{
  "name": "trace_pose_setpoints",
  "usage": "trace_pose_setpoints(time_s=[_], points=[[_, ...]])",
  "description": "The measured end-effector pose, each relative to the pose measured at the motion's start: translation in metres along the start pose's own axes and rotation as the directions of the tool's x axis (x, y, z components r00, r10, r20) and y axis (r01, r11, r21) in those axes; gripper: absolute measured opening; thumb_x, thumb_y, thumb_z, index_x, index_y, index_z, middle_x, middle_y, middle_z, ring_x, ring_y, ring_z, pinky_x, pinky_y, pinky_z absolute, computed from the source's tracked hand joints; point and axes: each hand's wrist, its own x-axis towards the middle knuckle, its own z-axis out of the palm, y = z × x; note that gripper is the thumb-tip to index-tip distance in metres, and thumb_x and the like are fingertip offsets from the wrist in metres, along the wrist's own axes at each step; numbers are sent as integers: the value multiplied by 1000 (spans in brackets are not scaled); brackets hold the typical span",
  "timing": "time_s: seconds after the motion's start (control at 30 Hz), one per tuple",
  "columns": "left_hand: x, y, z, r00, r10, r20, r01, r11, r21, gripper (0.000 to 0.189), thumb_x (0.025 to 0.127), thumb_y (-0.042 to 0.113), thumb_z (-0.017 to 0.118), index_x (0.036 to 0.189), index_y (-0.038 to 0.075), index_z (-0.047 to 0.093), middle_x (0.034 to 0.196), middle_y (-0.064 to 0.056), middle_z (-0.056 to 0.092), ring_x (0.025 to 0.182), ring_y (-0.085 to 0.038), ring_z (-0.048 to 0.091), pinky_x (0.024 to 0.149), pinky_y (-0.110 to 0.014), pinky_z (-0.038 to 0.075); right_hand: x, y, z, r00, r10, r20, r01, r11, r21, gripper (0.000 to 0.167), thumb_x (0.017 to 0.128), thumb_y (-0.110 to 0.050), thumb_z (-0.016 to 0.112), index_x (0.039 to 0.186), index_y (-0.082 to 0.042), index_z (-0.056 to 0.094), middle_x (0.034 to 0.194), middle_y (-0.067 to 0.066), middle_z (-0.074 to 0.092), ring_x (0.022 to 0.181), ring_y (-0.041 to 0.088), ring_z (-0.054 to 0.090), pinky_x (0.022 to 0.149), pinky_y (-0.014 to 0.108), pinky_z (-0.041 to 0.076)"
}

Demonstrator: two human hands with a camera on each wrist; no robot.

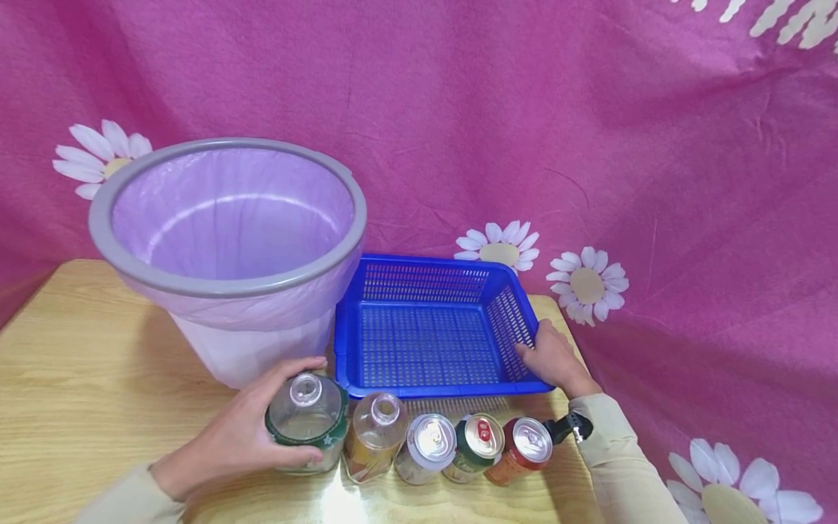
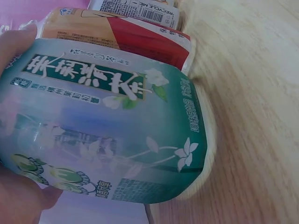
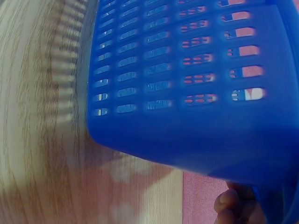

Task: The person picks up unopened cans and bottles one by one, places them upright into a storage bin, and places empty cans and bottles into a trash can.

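Observation:
My left hand [image 1: 238,418] curls around a clear plastic bottle with a green label [image 1: 306,418], thumb in front and fingers behind. In the left wrist view, white flowers and lettering show on the label of this bottle [image 2: 107,116]. My right hand [image 1: 555,354] grips the right rim of a blue plastic basket [image 1: 452,391], with the thumb inside the wall. Right of the green-labelled bottle stands a clear bottle with an orange and red label [image 1: 376,440]. Beyond it are a white can [image 1: 425,447], a green can [image 1: 474,447] and a red can [image 1: 519,451].
A bin with a grey rim [image 1: 229,287] and a purple liner stands behind the left hand, beside the basket. All of this is on a wooden table [image 1: 78,378]. A pink flowered cloth [image 1: 406,94] hangs behind the table and down its right side.

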Motion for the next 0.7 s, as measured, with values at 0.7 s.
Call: trace_pose_setpoints(time_s=[0.7], points=[[-3, -2, 6, 1000, 24, -19, -25, 999, -32, 88, 63, 37, 99, 139, 24, 59, 139, 14, 62, 123, -3, 61, 102, -34, 57, 1, 1, 1, 1000, 8, 5, -8, 1000, 13, 53, 97, -26, 60, 128, 13, 42, 111, 31, 63, 98, 42, 67, 90, 60, 58]])
